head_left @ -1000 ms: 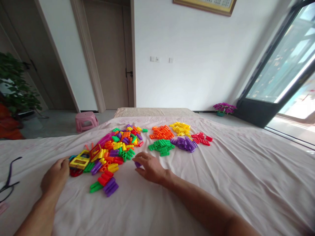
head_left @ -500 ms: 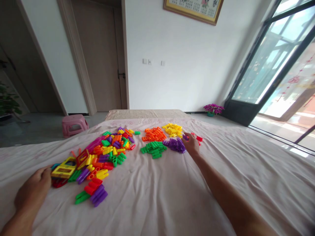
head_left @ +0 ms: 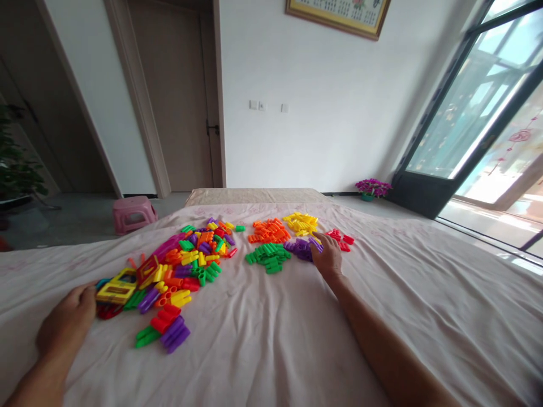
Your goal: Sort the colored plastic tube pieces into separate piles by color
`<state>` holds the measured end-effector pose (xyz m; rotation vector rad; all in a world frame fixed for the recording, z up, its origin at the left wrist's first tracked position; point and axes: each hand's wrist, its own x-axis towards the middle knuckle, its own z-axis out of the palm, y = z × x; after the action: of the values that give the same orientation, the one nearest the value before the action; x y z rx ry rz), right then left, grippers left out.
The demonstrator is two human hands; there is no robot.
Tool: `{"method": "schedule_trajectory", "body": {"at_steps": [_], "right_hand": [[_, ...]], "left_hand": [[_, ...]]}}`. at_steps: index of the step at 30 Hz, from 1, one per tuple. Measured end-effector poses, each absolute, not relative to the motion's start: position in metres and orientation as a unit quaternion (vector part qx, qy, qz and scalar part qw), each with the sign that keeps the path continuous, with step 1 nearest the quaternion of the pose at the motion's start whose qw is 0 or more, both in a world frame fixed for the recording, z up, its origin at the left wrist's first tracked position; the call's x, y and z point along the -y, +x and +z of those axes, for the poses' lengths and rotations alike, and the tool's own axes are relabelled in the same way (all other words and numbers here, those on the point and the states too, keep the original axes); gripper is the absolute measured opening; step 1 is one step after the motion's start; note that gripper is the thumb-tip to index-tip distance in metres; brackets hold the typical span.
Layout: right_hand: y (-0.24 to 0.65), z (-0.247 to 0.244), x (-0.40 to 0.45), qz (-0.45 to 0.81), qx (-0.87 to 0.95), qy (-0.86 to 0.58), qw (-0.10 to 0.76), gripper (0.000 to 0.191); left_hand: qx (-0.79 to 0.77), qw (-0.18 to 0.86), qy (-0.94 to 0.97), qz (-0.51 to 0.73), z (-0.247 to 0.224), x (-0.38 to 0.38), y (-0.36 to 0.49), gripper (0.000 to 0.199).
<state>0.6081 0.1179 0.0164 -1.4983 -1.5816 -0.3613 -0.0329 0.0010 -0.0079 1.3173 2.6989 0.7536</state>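
5 single-colour piles of plastic tube-shaped blocks [head_left: 270,255]; 1 mixed-colour plastic heap [head_left: 190,284]; 2 bare hands [head_left: 328,258]; 1 pink plastic stool [head_left: 134,206]; 3 white square wall plates [head_left: 253,104]; 1 gold-framed rectangular picture [head_left: 341,10].

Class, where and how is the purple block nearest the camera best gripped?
Probably pinch the purple block at its right edge, coming from the right: the red block and green block crowd its left, while cloth shows along its right, leaving finger room.

No text can be read: the framed wall picture [head_left: 339,16] carries rows of small dark characters [head_left: 335,7], too blurred to make out.
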Motion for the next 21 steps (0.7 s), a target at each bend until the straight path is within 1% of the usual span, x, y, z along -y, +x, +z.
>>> {"method": "schedule_trajectory", "body": {"at_steps": [3,7,10,12,15,17,21], "right_hand": [[0.592,0.024,-0.107,-0.158,0.681,-0.564,0.44,0.032],[0.559,0.032,-0.088,-0.13,0.753,-0.497,0.411,0.03],[0.536,0.032,-0.073,-0.108,0.811,-0.435,0.376,0.032],[0.524,0.028,-0.065,-0.094,0.849,-0.39,0.343,0.035],[0.514,0.021,-0.059,-0.085,0.891,-0.32,0.309,0.04],[0.512,0.018,-0.059,-0.092,0.897,-0.294,0.316,0.04],[0.513,0.017,-0.062,-0.092,0.889,-0.297,0.337,0.034]], "left_hand": [[-0.887,0.056,0.391,0.238,0.007,0.001,-0.019,0.07],[-0.889,0.065,0.384,0.24,0.018,0.003,-0.008,0.069],[-0.883,0.071,0.385,0.257,0.021,0.006,-0.004,0.067],[-0.875,0.057,0.392,0.278,0.021,0.008,-0.001,0.065],[-0.835,-0.006,0.442,0.328,0.019,0.007,0.006,0.063],[-0.802,-0.031,0.487,0.345,0.017,0.004,0.011,0.061],[-0.774,-0.031,0.546,0.319,0.011,-0.005,0.015,0.054]]}}
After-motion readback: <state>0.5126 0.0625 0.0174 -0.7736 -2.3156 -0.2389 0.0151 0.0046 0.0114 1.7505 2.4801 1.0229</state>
